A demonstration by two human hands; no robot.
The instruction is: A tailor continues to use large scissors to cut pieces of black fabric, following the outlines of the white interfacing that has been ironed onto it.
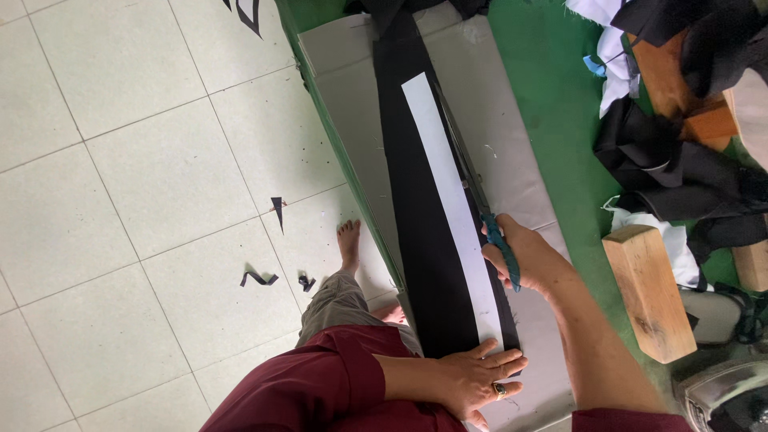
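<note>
We cut along a white strip on black cloth.

Our right hand (532, 260) is closed around the teal handles of the scissors (480, 200), whose blades point away from us along the white paper strip (448, 200), at its right edge. The strip lies lengthwise on the black cloth (408, 208), running up the desk (552, 96). At the strip's near end, our left hand (472, 380) lies flat and open, fingers spread, pressing strip and cloth down.
</note>
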